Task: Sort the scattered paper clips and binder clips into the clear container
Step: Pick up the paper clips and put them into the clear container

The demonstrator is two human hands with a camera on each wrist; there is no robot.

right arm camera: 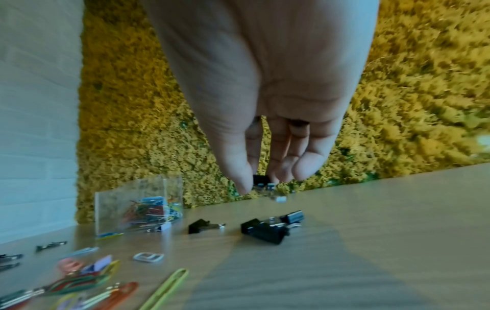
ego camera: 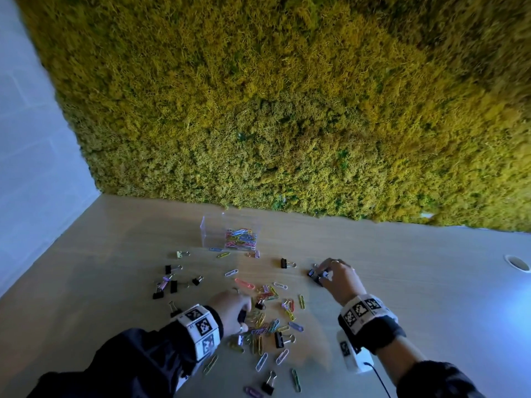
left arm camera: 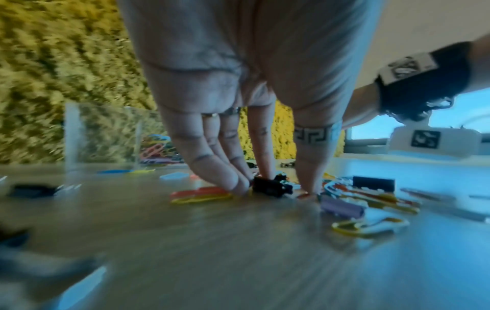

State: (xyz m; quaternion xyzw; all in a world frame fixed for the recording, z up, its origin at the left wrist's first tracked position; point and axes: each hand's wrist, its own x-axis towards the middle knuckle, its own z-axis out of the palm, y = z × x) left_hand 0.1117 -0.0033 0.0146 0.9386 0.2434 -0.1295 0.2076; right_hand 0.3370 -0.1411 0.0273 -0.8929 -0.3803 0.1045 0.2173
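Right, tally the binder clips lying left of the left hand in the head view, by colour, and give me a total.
Black binder clips: 5
Lilac binder clip: 1
Pale binder clip: 1
Total: 7. The lilac one is small and partly tangled with its neighbours, so its colour is my best reading.

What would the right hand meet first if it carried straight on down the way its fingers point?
The right hand points down at the table, pinching a black binder clip. Just below lies a small pile of black binder clips. It would probably meet that pile first, though depth is uncertain.
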